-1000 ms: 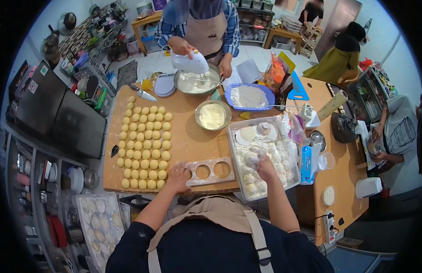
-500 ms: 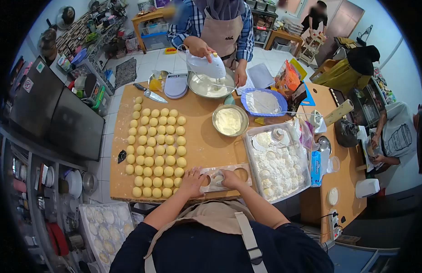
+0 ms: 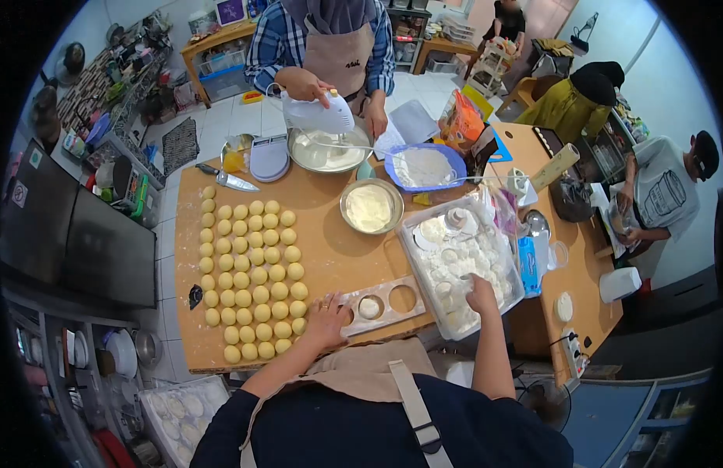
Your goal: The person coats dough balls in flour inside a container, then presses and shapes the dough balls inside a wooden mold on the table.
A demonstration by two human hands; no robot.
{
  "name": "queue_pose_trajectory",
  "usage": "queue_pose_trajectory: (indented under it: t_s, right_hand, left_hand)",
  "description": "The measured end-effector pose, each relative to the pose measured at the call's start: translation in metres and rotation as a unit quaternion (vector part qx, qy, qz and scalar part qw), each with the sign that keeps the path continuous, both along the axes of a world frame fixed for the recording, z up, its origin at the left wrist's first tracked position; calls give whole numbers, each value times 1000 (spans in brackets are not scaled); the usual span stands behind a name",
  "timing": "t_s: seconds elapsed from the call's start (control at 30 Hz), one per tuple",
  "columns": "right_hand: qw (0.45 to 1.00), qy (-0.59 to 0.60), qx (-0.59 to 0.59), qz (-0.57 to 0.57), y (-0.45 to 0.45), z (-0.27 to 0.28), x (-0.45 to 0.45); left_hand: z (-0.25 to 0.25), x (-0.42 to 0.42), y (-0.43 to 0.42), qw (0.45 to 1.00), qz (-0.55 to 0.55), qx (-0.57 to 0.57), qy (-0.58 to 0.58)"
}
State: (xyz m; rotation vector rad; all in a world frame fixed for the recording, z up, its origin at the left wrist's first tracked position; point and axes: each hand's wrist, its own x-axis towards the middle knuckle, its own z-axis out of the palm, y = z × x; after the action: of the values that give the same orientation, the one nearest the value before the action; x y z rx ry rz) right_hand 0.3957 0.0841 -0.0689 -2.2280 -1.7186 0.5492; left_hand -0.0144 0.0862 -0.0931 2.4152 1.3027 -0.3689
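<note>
My left hand (image 3: 326, 321) lies at the left end of a floured wooden mould (image 3: 386, 306) with round holes, its fingers stretched out and its thumb side against the wood. One hole holds a pale dough disc (image 3: 369, 307). Over at the right, my right hand (image 3: 481, 297) reaches into a white tray (image 3: 520, 293) full of flour and round white dough pieces. Its fingers are bent together at the flour; what they hold, if anything, is hidden. Rows of yellow dough balls (image 3: 258, 274) stand on the table left of my left hand.
A co-worker (image 3: 338, 47) across the table runs a hand mixer (image 3: 322, 115) in a metal bowl (image 3: 299, 160). A bowl of creamy mixture (image 3: 371, 207), a blue flour basin (image 3: 424, 168), a scale (image 3: 269, 161) and a knife (image 3: 235, 182) stand nearby. Another person (image 3: 664, 191) works at the right.
My right hand has left the wooden mould and moved right into the flour tray, uncovering the dough disc in the hole. My left hand stays at the mould's left end. The view has shifted.
</note>
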Motion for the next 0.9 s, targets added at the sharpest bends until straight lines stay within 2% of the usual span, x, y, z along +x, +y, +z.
queue_pose_trajectory:
  t_s: [0.1, 0.17, 0.23, 0.3, 0.4, 0.5, 0.63, 0.8, 0.87, 0.9]
  right_hand:
    - [998, -55, 2, 20, 27, -10, 33]
    - [997, -65, 24, -44, 66, 5, 31]
    - [998, -38, 49, -30, 111, -2, 39]
    - [990, -69, 124, 17, 149, -15, 39]
    - [992, -92, 53, 62, 184, -19, 34]
    - [988, -118, 64, 76, 199, -35, 36]
    - [989, -67, 105, 86, 197, -11, 30]
    - [960, 129, 50, 244, 126, 31, -60]
    - [942, 130, 22, 308, 83, 22, -108]
    - [938, 83, -28, 336, 68, 23, -131]
  left_hand:
    - [-13, 15, 3, 999, 34, -13, -6]
    - [-11, 22, 2, 998, 62, -22, -7]
    - [-6, 31, 4, 996, 82, -30, -1]
    - [-2, 36, 3, 994, 104, -40, 12]
    - [-8, 37, 3, 993, 113, -30, 31]
    - [-8, 39, 2, 991, 127, -30, 28]
    - [2, 37, 4, 990, 131, -51, 15]
    - [-1, 30, 10, 993, 107, -43, 21]
    - [-4, 27, 10, 994, 106, -16, -2]
    - [-7, 25, 8, 994, 105, -4, -13]
